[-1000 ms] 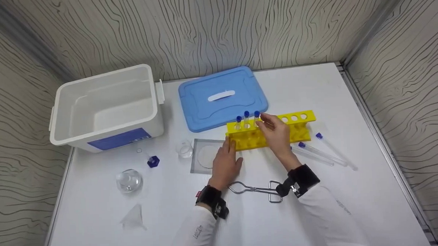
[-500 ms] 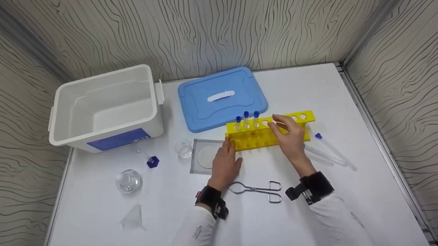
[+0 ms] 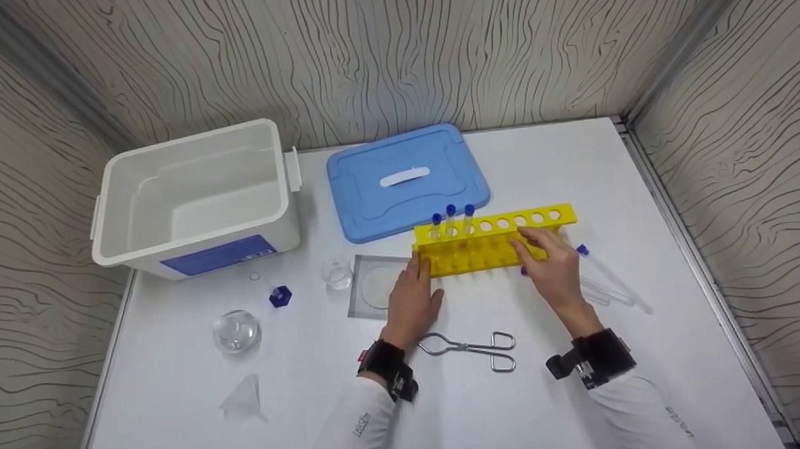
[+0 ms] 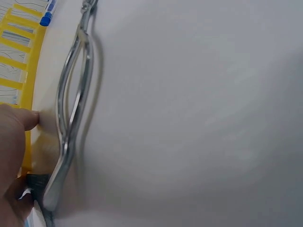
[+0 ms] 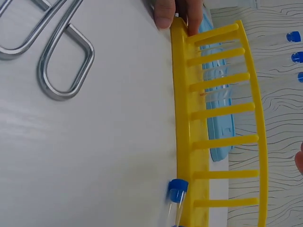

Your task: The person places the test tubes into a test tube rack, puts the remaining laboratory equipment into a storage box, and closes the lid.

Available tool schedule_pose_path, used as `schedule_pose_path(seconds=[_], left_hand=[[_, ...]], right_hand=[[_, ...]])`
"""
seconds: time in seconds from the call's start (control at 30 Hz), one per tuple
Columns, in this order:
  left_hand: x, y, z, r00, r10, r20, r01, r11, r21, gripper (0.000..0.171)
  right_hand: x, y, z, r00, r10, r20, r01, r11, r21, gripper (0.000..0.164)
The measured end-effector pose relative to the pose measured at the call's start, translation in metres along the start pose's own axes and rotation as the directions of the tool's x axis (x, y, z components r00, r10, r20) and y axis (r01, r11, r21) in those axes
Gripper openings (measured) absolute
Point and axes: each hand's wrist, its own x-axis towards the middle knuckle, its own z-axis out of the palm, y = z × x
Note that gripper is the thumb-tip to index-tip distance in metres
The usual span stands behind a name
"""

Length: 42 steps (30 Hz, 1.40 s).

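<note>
The yellow plastic test-tube rack (image 3: 485, 251) is touched by the left hand (image 3: 409, 302), fingers extended; the right hand (image 3: 554, 265) is positioned alongside, unclenched.

A yellow rack (image 3: 482, 253) holds 3 upright blue-capped tubes (image 3: 451, 215) at left.

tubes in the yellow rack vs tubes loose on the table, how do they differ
Pose: the racked tubes stand roughly upright; the loose tubes lie on the table. Head view: no hand covers the racked tubes; the right hand partly hides some loose tubes. Both are clear with blue caps.
</note>
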Motion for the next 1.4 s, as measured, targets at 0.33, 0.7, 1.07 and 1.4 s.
schedule_pose_path(seconds=[0.33,0.7,1.07,1.4], left_hand=[[-0.001,0.001,0.001,1.0,-0.003,0.023,0.003,1.0,-0.018,0.07],[-0.001,0.0,0.001,1.0,0.002,0.027,-0.001,1.0,-0.016,0.069],[-0.001,0.0,0.002,0.999,-0.004,0.032,0.004,1.0,-0.016,0.07],[0.001,-0.001,0.003,1.0,0.0,0.015,0.0,1.0,-0.002,0.071]], right_hand=[[-0.019,0.028,-0.016,0.982,0.073,0.174,-0.036,0.977,-0.209,0.028],[-0.038,0.052,-0.023,0.916,0.175,0.361,-0.033,0.93,-0.367,0.035],[-0.047,0.065,-0.022,0.86,0.24,0.451,-0.014,0.893,-0.45,0.029],[-0.037,0.054,-0.02,0.778,0.342,0.527,-0.033,0.86,-0.509,0.021]])
